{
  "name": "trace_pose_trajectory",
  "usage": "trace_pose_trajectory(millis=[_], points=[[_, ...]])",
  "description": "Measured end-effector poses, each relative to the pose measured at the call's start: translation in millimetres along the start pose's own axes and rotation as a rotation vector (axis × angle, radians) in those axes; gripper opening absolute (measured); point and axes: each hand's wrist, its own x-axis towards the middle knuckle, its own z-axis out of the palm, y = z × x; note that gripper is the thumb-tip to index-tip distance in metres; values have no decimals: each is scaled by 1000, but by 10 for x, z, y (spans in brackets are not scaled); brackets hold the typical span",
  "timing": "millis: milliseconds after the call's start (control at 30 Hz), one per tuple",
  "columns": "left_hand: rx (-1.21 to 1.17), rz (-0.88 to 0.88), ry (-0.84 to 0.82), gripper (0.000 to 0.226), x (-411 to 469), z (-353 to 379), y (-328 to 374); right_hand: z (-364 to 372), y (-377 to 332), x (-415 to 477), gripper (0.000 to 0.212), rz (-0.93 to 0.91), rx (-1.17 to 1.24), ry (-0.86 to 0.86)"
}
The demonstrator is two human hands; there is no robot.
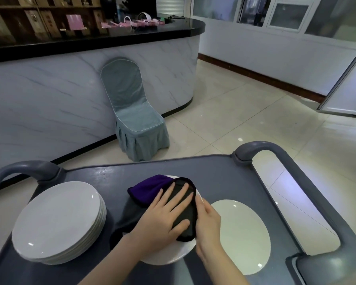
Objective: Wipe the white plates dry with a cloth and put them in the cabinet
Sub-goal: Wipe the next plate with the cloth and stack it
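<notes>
Left hand [164, 214] presses flat, fingers spread straight, on the purple-and-black cloth [146, 191] over the middle white plate [169, 257] on the grey cart [224, 177], right hand [208, 225] gripping its right rim, likely steadying it.

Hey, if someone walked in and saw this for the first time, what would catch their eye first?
Most likely the two hands at the centre of the grey cart: the left hand presses a dark purple cloth flat on a white plate while the right hand holds that plate's rim. Next, the tall stack of white plates at the cart's left, and the covered chair against the marble counter behind.
</notes>
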Motion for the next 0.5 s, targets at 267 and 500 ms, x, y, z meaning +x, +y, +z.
trace_pose_trajectory(millis=[267, 500], points=[[-79, -243, -34, 71, -407, 10, 75, -129, -397, 329, 37, -179, 78, 121], [-147, -125, 112, 60, -138, -98, 191, 111, -81, 154, 39, -96, 4, 13]])
